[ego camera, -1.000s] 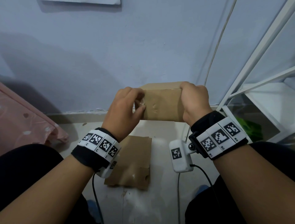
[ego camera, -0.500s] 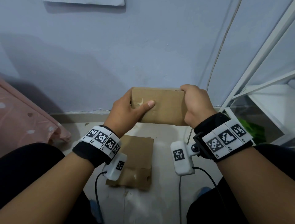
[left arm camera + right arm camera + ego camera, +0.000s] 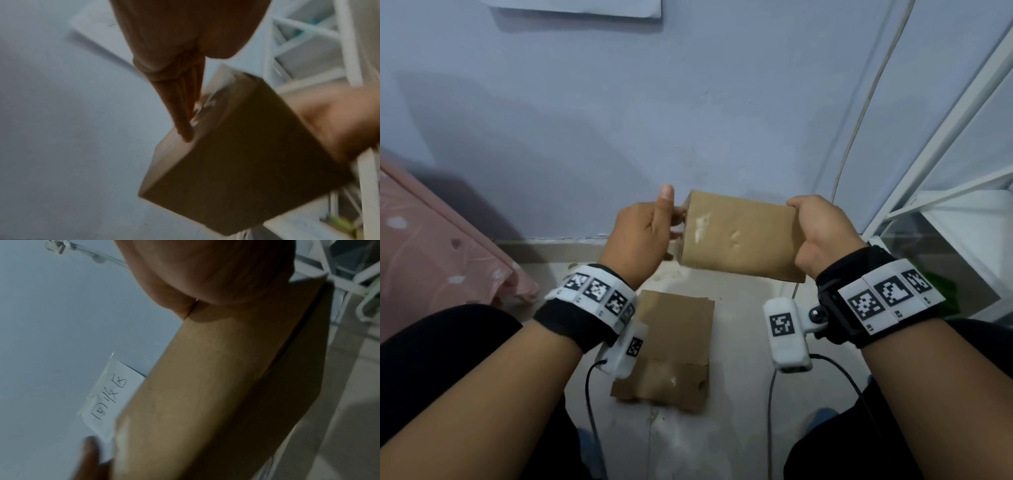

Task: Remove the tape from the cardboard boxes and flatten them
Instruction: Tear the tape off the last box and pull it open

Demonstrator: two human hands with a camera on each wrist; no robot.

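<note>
A brown cardboard box (image 3: pixel 739 240) is held in the air in front of the wall, tilted down to the right. My right hand (image 3: pixel 822 233) grips its right end, palm (image 3: pixel 216 272) against the cardboard (image 3: pixel 216 386). My left hand (image 3: pixel 669 212) is at the box's left end with the thumb raised clear. Its straight fingers (image 3: pixel 185 121) touch the clear tape (image 3: pixel 202 107) on that end face of the box (image 3: pixel 236 162). A shiny strip of tape (image 3: pixel 702 226) wraps onto the front face.
A flattened cardboard piece (image 3: pixel 671 349) lies on the pale floor between my knees. A white metal rack (image 3: pixel 945 171) stands at the right with something green (image 3: pixel 941 291) low in it. Pink cloth (image 3: pixel 431 246) lies at the left. A cable (image 3: pixel 859 120) runs down the wall.
My left hand has slid off the box's front face to its left end, and the thumb has lifted. The box has shifted slightly right and tilted; the right hand keeps its grip.
</note>
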